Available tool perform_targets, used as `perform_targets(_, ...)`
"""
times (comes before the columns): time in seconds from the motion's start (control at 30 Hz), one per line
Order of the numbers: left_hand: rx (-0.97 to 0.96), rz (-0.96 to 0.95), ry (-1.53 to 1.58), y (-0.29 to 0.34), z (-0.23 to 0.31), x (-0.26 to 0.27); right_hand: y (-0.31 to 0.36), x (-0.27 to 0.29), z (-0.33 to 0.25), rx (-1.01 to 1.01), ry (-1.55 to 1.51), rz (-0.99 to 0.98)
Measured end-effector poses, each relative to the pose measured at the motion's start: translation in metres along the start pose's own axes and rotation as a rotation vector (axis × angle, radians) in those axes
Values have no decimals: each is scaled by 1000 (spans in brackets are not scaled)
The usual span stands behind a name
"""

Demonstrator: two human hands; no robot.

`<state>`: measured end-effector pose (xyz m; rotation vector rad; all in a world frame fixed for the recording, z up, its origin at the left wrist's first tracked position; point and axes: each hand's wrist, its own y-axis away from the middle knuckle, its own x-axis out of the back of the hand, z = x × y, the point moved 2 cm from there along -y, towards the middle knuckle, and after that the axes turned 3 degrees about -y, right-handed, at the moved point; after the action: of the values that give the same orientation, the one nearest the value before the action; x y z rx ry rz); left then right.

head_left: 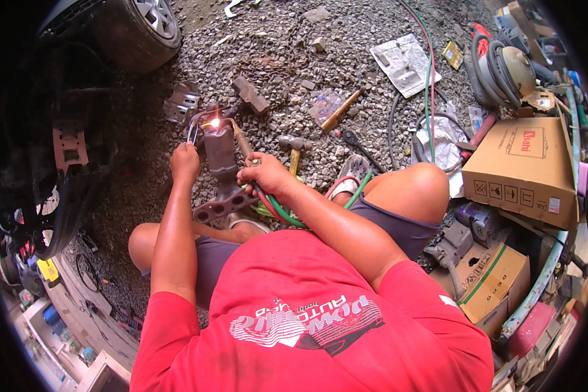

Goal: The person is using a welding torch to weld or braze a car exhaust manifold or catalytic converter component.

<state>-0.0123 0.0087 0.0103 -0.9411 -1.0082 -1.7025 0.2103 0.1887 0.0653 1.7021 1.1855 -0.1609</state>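
A: Two hands, both busy. The left hand (185, 161) is closed on a thin rod (193, 132) that runs up to the glow (214, 122). The right hand (262, 173) is wrapped round the torch (240, 138), with the red and green hoses (282, 215) trailing from it across the lap.

B: And the piece being heated?

A: A rusty metal part (222, 166) stands upright on the gravel (287, 72) between the knees, flange end toward the person, flame at its top end.

B: What could go wrong, in your view?

A: Bare hands and bare legs sit close to the hot spot, so sparks or a drip could burn skin. The part looks balanced on loose stones; a nudge could tip it toward the knees.

B: Anything around it?

A: A tyre (134, 29) lies beyond the flame, and a cardboard box (522, 166) and paper (405, 62) are off to the right. Stray sparks could reach them. The hoses lie near the hot metal, so they could scorch. A hammer (295, 149) rests just beside the right hand.
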Motion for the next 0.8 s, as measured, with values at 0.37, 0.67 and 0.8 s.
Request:
perform_targets(0.37, -5, 0, 12, -2, -5, -3, -2, 1, 4, 12, 22, 8)
perform_targets(0.67, 0, -4, 12, -2, -2, -1, -3, 1, 5, 5, 11, 12)
perform_targets(0.8, -8, 0, 11, -2, -3, -2, -4, 2, 6, 4, 22, 13)
